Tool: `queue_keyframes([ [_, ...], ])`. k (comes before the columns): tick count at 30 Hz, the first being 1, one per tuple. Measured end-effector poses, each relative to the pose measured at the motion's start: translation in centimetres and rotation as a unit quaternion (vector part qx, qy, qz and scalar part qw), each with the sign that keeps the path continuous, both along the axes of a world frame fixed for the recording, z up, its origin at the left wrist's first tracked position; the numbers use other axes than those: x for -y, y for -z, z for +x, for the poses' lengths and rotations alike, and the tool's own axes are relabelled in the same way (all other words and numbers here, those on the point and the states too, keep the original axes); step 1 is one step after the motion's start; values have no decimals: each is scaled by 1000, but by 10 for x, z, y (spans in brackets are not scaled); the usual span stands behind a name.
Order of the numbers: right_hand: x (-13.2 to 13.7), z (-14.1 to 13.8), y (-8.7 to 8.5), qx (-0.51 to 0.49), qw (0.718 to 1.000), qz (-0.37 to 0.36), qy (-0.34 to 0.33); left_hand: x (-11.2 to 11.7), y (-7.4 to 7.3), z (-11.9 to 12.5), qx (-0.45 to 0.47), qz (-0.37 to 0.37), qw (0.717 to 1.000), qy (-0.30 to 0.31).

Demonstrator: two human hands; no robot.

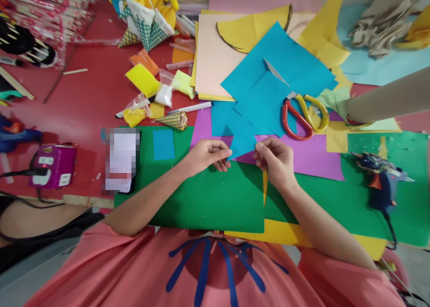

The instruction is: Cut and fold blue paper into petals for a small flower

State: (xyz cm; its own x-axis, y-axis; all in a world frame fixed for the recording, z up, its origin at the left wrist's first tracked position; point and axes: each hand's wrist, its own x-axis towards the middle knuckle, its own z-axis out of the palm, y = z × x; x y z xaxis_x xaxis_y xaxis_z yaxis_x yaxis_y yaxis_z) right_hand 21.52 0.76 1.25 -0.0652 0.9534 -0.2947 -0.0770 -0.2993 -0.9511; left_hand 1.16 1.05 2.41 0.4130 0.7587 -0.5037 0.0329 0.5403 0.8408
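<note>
Between my two hands a small piece of blue paper [243, 144] is held up over the purple and green sheets. My left hand [213, 156] pinches its left edge between thumb and fingers. On the opposite edge, my right hand [273, 158] has thumb and fingertips closed on the same piece. Just beyond lie larger blue sheets [285, 51], overlapping one another. Scissors [298, 116] with one red and one yellow handle rest on them, blades apart and partly under blue paper. A small blue square [164, 144] lies flat on the green sheet [208, 204], left of my left hand.
A glue gun [386, 183] lies at right, another [16, 134] at far left near a purple power socket [53, 166]. A phone [121, 159] sits by the green sheet. Clay packets [143, 79] and a small patterned cone [174, 120] lie ahead. A pale tube [389, 96] juts in from the right.
</note>
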Motion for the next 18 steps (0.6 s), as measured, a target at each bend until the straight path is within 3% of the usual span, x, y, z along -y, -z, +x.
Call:
queue_keyframes([
  [8,-1,1,-1,-1,1000,15,11,-1,-2,0,-9,13,1000,-17],
  [18,-1,1,1,-12,999,26,27,0,-2,1,-8,6,1000,15],
])
